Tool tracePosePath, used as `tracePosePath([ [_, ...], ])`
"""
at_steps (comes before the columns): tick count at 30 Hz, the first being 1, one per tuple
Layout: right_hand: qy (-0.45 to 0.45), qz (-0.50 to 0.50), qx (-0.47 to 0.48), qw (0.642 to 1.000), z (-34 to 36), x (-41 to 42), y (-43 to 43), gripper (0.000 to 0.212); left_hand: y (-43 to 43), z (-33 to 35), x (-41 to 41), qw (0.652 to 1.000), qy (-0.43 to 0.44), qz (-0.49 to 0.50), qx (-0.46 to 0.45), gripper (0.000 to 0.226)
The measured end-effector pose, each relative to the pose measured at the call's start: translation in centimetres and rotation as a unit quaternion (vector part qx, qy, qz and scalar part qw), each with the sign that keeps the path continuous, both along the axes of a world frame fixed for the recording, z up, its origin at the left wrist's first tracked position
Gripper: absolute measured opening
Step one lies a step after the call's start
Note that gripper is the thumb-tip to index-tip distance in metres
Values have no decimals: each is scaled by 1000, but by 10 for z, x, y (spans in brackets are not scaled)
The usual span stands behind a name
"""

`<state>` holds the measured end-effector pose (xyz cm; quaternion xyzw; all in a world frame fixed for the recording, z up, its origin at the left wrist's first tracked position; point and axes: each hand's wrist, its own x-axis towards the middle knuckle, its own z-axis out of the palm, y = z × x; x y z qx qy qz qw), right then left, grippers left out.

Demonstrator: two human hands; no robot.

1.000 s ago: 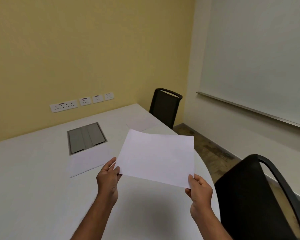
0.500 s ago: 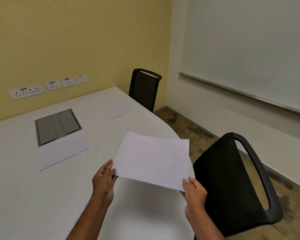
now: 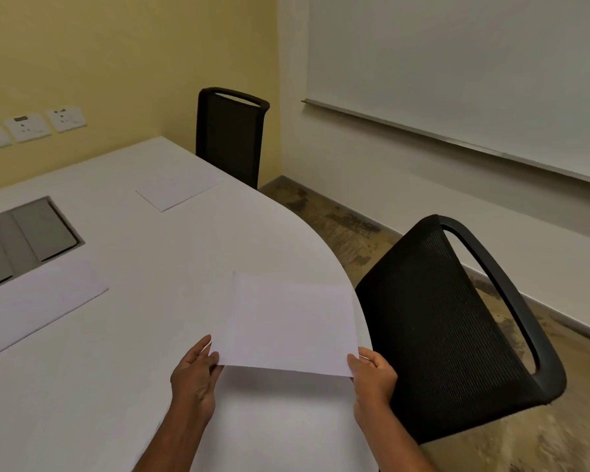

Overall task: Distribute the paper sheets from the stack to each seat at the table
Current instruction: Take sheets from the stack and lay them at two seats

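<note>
a single paper sheet [image 3: 286,325] is held low over the table [image 3: 143,386], at its curved right edge beside the near chair [image 3: 450,328]. both forearms reach forward. the left hand [image 3: 193,379] pinches the sheet's near left corner between thumb and fingers, and the right hand [image 3: 372,376] pinches the near right corner, fingers curled. a second sheet [image 3: 179,187] lies flat near the far edge by the far chair [image 3: 229,134]. one stack [image 3: 38,308] lies toward the left edge.

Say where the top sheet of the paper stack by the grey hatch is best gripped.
Pinch the paper stack's right-hand corner, coming from the right: the stack lies flat on the table, so only a peeled-up corner offers a grip, and that one lies nearest.
</note>
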<state>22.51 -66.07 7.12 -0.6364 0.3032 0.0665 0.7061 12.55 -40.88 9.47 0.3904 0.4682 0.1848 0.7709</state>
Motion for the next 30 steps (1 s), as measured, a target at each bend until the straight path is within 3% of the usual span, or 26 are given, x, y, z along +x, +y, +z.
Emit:
tracePosePath([
  [9, -2, 19, -116, 993, -45, 1, 12, 28, 10, -48, 13, 999, 52, 0, -15, 44],
  [25, -16, 68, -279, 958, -55, 1, 33, 27, 15, -84, 23, 990, 123, 23, 68, 44],
  [30, -12, 94, -319, 943, -57, 1, 33, 32, 16, -83, 19, 967, 148, -8, 207, 34],
])
